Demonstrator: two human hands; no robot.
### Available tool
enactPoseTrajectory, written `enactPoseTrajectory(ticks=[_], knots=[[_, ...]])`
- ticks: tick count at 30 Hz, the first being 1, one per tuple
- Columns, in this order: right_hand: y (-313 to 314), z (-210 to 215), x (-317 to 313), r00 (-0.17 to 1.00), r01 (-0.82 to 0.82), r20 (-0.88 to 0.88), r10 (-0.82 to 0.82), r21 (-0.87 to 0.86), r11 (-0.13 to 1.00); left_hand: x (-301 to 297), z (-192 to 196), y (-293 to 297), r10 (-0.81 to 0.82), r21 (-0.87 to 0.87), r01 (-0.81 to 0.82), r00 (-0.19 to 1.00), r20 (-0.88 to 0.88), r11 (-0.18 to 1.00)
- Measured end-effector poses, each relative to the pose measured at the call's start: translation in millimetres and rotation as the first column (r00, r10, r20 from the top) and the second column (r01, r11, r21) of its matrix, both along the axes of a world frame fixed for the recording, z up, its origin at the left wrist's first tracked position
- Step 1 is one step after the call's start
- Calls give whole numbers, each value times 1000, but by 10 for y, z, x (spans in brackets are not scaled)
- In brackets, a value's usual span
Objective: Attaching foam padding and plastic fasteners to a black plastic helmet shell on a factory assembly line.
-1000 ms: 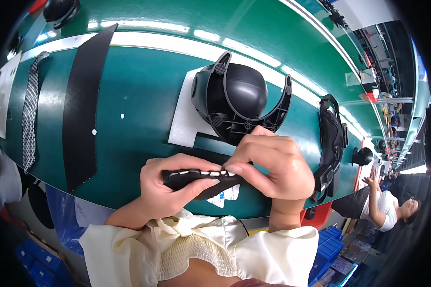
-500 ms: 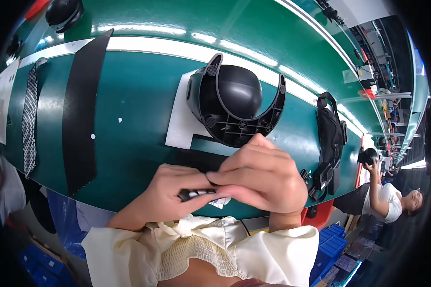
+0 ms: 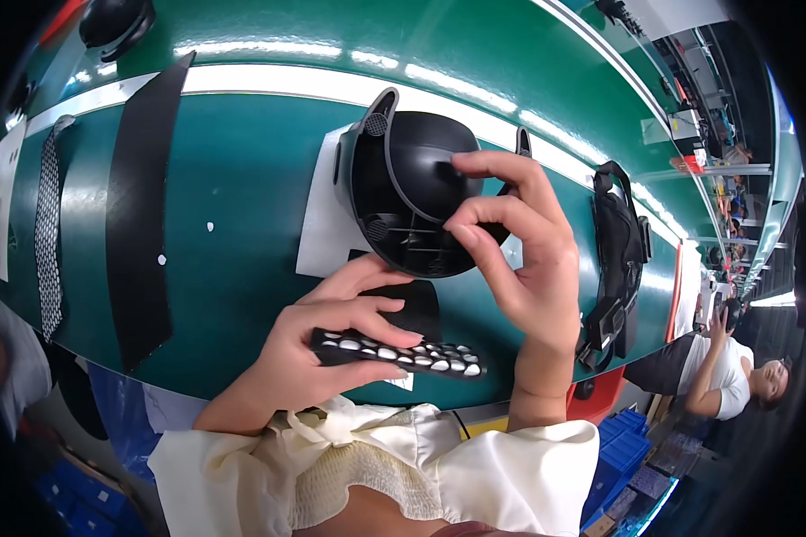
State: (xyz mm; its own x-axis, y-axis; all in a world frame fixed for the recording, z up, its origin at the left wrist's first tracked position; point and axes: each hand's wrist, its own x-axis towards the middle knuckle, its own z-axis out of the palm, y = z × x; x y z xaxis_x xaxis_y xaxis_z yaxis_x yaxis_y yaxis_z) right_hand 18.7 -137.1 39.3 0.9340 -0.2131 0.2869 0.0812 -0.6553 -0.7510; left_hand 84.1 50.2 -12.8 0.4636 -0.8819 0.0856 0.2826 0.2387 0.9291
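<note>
My left hand [image 3: 309,345] grips a black strip dotted with white spots [image 3: 439,356] between thumb and fingers, low over the bench. Above it, my right hand [image 3: 533,259] reaches over a glossy black helmet-like shell [image 3: 439,157] with a curved, ribbed frame. Thumb and index fingertips come together at the frame's inner ribs. Whatever they may pinch is too small to make out. A white sheet [image 3: 318,228] lies partly under the shell. Behind the left fingers sits a flat black piece [image 3: 418,304], partly hidden.
On the green bench, a long black sheet [image 3: 143,224] and a dotted strip [image 3: 49,242] lie at left. Black straps with buckles [image 3: 611,259] rest at right. Another black shell [image 3: 115,27] stands far left. A person [image 3: 721,376] works at the right, holding a dark round object.
My hands have parted. The right has moved up from the strip to the shell's frame; the left keeps the strip, now spread into view. The shell has shifted slightly left and tilted.
</note>
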Motion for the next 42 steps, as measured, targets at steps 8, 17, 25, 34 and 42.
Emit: enactPoseTrajectory(ticks=[8,17,25,34,42], knots=[[2,-39,7,998,48,50,-42,-130,990,-10,18,-1,6,-37,-9,995,-100,999],[-19,-43,4,997,19,74,-4,-203,979,7,-19,20,7,-51,-13,993,-118,999],[69,2,-137,987,0,107,120,-748,664,10,-48,-13,23,-101,-40,986,-168,994],[-228,-9,-137,977,-157,90,194,-309,938,-43,-42,-4,70,-44,-79,982,-174,996],[-208,-51,-107,965,-214,9,264,-560,801,-32,-52,-10,59,-66,-72,982,-177,995]])
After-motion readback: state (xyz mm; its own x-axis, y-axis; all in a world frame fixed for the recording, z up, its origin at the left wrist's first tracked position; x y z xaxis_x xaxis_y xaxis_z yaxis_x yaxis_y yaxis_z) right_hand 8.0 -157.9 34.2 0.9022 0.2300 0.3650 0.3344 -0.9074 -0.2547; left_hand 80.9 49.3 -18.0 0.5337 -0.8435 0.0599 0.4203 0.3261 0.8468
